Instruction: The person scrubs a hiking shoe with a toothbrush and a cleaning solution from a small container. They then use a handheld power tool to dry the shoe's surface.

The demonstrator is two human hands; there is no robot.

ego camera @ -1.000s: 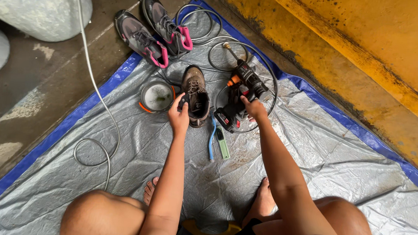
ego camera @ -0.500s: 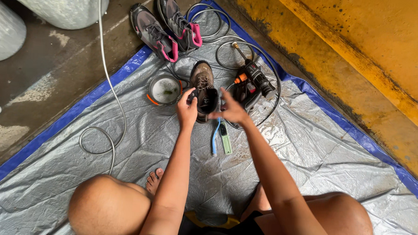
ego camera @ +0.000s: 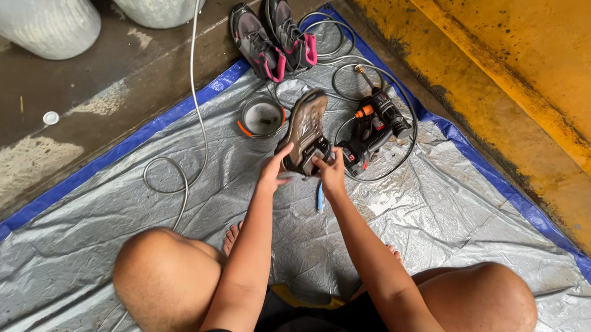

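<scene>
Both my hands hold a muddy brown shoe (ego camera: pixel 306 127) turned sole up above the silver tarp (ego camera: pixel 438 210). My left hand (ego camera: pixel 272 172) grips its heel end from the left. My right hand (ego camera: pixel 330 172) grips the same end from the right. A small blue brush (ego camera: pixel 320 198) lies on the tarp just under my right hand. My bare knees are at the bottom of the view, and my toes show between my arms.
A black and orange sprayer (ego camera: pixel 375 126) with a coiled hose lies right of the shoe. A small round bowl (ego camera: pixel 261 117) sits left of it. A grey and pink pair of shoes (ego camera: pixel 274 34) stands at the tarp's far edge. A yellow wall (ego camera: pixel 521 69) runs along the right. White tubs (ego camera: pixel 42 16) stand at far left.
My right hand left the sprayer and joined my left on the brown shoe. The shoe was lifted off the tarp and turned sole up.
</scene>
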